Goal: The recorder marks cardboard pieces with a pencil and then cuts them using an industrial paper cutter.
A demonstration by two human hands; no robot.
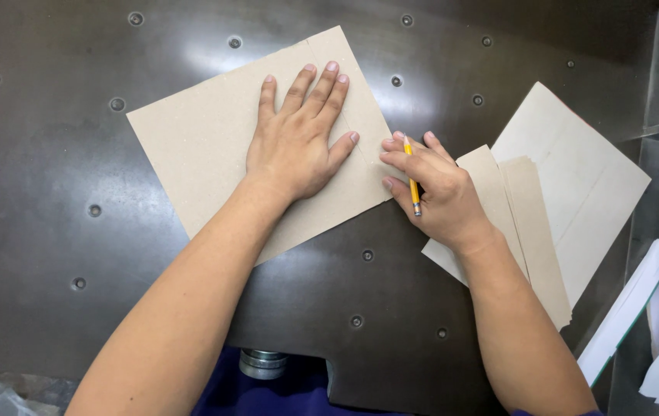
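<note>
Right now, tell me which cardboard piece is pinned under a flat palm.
The large cardboard sheet left of the others: the left hand lies spread on it. The smaller cardboard pieces sit stacked beyond the right hand, which grips a yellow pencil.

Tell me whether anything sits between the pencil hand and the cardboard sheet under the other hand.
Nothing visible does. The right hand, gripping a yellow pencil, is right at the edge of the flat grey-brown cardboard sheet, which the left hand presses flat on the dark metal table.

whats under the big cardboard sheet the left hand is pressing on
The cardboard sheet lies flat on the dark metal table, which shows all around it. The left hand presses on top. Anything between sheet and table is covered.
</note>
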